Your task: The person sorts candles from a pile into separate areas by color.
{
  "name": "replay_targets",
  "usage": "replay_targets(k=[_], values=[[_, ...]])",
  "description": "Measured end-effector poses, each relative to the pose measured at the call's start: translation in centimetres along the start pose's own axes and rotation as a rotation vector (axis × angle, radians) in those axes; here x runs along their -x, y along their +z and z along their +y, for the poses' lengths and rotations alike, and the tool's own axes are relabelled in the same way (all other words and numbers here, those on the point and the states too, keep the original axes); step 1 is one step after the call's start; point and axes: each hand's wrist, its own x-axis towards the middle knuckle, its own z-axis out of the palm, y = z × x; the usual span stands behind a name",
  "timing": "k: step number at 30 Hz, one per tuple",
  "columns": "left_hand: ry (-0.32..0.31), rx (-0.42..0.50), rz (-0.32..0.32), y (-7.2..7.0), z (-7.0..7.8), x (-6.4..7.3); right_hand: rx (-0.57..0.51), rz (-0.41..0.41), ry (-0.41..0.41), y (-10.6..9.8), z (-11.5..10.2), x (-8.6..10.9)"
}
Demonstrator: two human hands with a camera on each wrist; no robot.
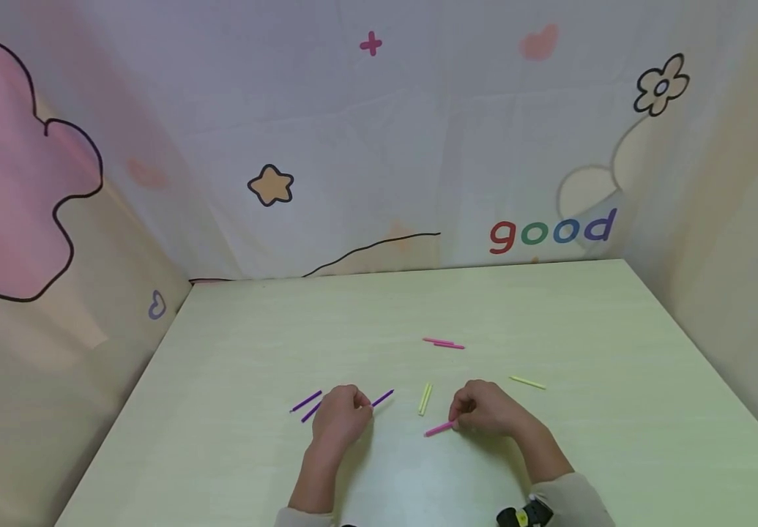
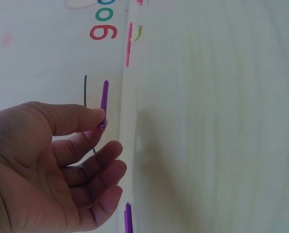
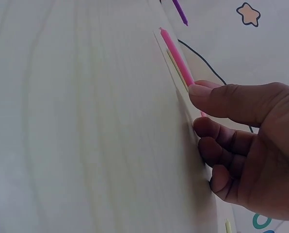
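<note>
My left hand (image 1: 341,416) pinches a thin purple stick (image 1: 384,397) between thumb and forefinger. In the left wrist view this purple stick (image 2: 104,97) points up past the thumb tip, while the other fingers curl loosely. Two more purple sticks (image 1: 306,401) lie beside that hand, one partly hidden behind it. To the right, my right hand (image 1: 489,410) pinches one end of a thin pink stick (image 1: 438,430), its free end pointing left. A small wick-like nub tops the pink stick (image 3: 176,53) in the right wrist view. Two yellow sticks (image 1: 425,400) lie between the hands.
Farther back on the pale table (image 1: 273,322), two pink sticks (image 1: 447,344) lie overlapping. Another yellow stick (image 1: 527,383) is right of my right hand. A printed cloth (image 1: 326,132) hangs behind the table and along both sides.
</note>
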Motion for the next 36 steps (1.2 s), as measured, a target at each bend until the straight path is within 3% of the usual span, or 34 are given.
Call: replay_targets(k=[13, 25, 36], values=[[-0.064, 0.008, 0.002, -1.3, -1.2, 0.9, -0.015, 0.003, 0.003, 0.0, -0.1, 0.2], [-0.078, 0.001, 0.023, -2.3, -2.8, 1.5, -0.054, 0.013, -0.065, 0.1, 0.0, 0.4], [-0.134, 0.026, 0.020, -3.6, -3.8, 1.5, -0.016, 0.008, 0.022, 0.2, -0.2, 0.1]])
